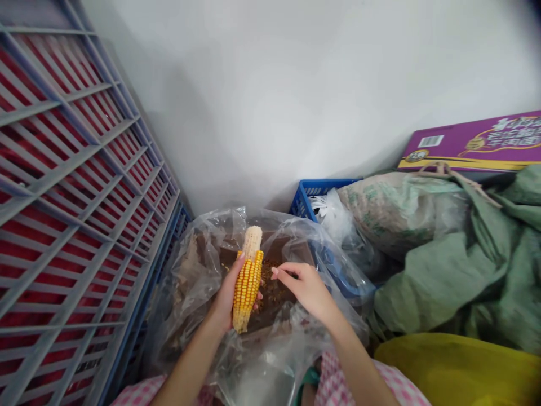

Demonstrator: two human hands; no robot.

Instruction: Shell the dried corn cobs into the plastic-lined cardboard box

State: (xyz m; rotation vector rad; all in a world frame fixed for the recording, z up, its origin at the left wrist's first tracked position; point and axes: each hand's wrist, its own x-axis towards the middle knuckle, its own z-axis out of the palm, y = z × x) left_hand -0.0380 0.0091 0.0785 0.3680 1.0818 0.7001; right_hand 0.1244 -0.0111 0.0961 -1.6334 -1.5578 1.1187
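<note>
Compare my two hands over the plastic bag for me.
The left hand grips the corn cob upright; the right hand holds nothing visible. The left wraps around the cob from its side; the right hovers just beside it, fingers loosely curled. Both are bare and above the clear plastic bag.

The corn cob [248, 282] stands nearly upright, its tip leaning a little to the right, with its lower half clasped in the left hand [224, 301]. Tight rows of yellow-orange kernels cover most of its length. The top end is stripped bare, pale cream and finely pitted. It is held over the open mouth of a crumpled clear plastic bag [190, 276]. Inside the bag, loose kernels [275, 288] lie scattered among brown crumbs just beside the cob's right edge.
</note>
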